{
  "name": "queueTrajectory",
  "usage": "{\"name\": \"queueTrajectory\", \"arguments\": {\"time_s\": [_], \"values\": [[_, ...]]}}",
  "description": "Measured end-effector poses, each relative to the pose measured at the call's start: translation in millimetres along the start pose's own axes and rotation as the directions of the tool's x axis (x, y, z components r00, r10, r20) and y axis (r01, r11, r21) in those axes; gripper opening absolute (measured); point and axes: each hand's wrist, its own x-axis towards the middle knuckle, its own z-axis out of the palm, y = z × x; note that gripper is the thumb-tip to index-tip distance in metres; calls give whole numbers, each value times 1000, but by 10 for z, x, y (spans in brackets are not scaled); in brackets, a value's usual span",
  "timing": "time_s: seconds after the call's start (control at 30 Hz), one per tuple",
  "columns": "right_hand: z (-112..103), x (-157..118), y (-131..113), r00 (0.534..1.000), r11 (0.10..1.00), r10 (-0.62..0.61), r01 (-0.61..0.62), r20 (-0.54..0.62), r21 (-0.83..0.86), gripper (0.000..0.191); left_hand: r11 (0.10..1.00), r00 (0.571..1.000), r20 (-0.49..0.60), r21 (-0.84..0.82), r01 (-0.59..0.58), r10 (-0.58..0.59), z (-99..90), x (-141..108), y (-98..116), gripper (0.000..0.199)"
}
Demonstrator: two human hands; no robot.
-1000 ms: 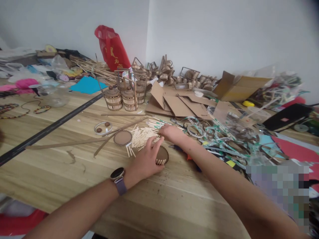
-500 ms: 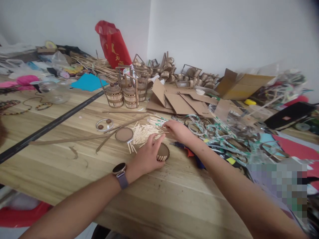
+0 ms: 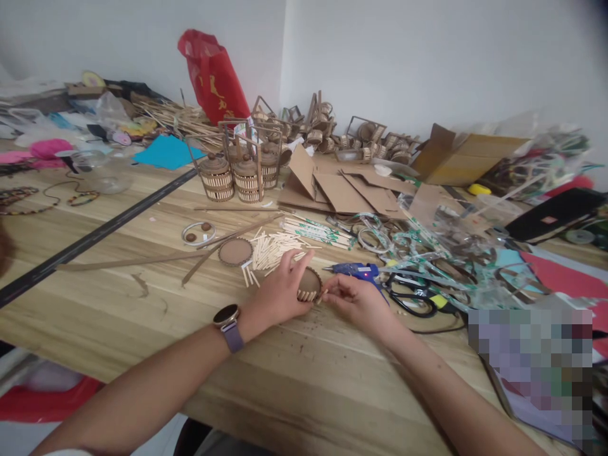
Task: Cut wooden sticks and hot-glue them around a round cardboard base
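Two hands: both are at the disc [image 3: 311, 277]. The left hand [image 3: 278, 294] is half open, arched over the left side with its thumb by the near rim; how firmly it has hold, I cannot tell. The right hand [image 3: 365, 305] is nearly closed, its thumb and finger pinching what looks like a short stick [image 3: 323, 296] (tiny and partly hidden) just beside the right rim.
Disc: it lies flat on the table [image 3: 294, 380], a row [image 3: 306, 296] of pale pegs standing along its near edge.
Change: the right hand has come back from beyond the disc, where it was among the sticks, to the rim. That puts a piece close to the end of the row, so the work looks to be at placing rather than picking.
Glue gun: right of the disc, blue, its body [image 3: 363, 271] now in fuller view, the nozzle pointing left.
Pile: loose sticks [image 3: 278, 248] lie just beyond the disc, slightly left; wrapped packs [image 3: 316, 231] are farther beyond.
Second disc: flat, left of the disc and a bit farther off [image 3: 235, 252].
Pots: small lidded ones with tall handles [image 3: 247, 180] stand well beyond the disc, to the left.
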Motion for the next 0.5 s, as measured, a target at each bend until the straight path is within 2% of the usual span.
{"name": "queueTrajectory", "arguments": {"time_s": [0.27,0.5], "values": [[61,10,30,998,990,-55,56,12,-130,7,1000,1000,10,-8,-1,1,-22,-1,17,96],[70,5,50,984,948,-176,174,17,-267,10,1000,1000,5,-7,-6,6,-21,3,14,95]]}}
